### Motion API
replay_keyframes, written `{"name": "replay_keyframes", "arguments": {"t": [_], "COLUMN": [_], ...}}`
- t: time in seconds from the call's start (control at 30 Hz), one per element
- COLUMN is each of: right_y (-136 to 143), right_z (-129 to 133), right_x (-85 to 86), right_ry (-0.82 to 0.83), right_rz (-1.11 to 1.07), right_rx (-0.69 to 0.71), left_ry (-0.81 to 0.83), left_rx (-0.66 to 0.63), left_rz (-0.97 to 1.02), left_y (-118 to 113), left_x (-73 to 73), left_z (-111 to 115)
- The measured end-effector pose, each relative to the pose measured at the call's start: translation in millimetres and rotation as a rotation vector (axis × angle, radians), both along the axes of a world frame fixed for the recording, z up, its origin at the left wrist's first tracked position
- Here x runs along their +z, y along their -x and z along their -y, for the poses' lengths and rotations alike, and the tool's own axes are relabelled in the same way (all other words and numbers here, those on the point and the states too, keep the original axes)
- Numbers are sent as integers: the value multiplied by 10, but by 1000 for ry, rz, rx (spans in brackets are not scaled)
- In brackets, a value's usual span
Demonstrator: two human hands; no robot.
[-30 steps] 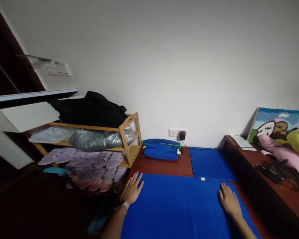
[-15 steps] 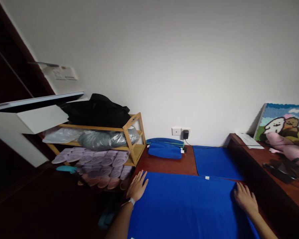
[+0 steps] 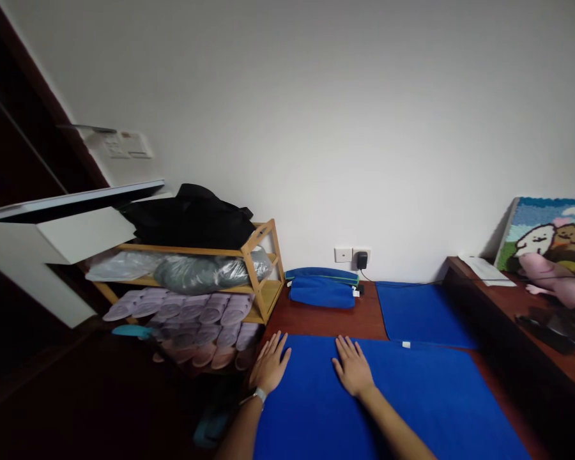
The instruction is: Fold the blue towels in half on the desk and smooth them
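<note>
A large blue cloth (image 3: 426, 396) lies spread over the brown wooden surface (image 3: 326, 323), with a small white tag on its far edge. My left hand (image 3: 269, 365) rests flat at the cloth's far left corner, fingers stretched forward, a watch on the wrist. Flat on the cloth near the middle of its far edge is my right hand (image 3: 353, 367), its fingers spread. Neither hand grips anything. Beyond them, by the wall, sits a folded blue cloth bundle (image 3: 322, 294). Another blue cloth (image 3: 421, 313) lies flat at the back right.
To the left, a wooden rack (image 3: 268, 294) carries a black bag (image 3: 191, 217), plastic-wrapped items and rows of slippers (image 3: 213, 310). A charger (image 3: 361, 259) is plugged into the wall. The raised ledge (image 3: 483, 300) on the right bears a pink plush toy (image 3: 556, 278) and a picture (image 3: 546, 233).
My right hand has moved left, from the cloth's right edge to near its middle. My left hand stays at the left corner. The view has shifted slightly.
</note>
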State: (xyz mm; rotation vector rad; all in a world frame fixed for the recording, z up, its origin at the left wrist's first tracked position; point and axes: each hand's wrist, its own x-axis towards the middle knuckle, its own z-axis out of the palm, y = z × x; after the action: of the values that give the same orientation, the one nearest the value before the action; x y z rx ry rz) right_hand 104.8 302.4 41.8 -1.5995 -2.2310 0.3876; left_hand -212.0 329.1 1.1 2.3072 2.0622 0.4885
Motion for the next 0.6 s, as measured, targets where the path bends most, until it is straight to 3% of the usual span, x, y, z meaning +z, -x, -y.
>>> {"name": "replay_keyframes", "arguments": {"t": [0.1,0.27,0.4,0.5,0.6], "right_y": [-649,-2076,-3062,-3510,-3683], "right_z": [97,337,367,347,338], "right_x": [-114,-315,-452,-558,-657], "right_ry": [19,71,138,182,153], "right_rz": [27,206,304,299,275], "right_rx": [-116,-394,-620,-651,-631], "left_ry": [4,-13,-11,-10,-14], "left_rx": [-5,-2,9,18,7], "left_rz": [-8,4,-2,-1,4], "left_y": [-2,-9,3,23,32], "left_x": [4,1,-24,-45,-58], "left_z": [-7,-18,-45,-71,-77]}}
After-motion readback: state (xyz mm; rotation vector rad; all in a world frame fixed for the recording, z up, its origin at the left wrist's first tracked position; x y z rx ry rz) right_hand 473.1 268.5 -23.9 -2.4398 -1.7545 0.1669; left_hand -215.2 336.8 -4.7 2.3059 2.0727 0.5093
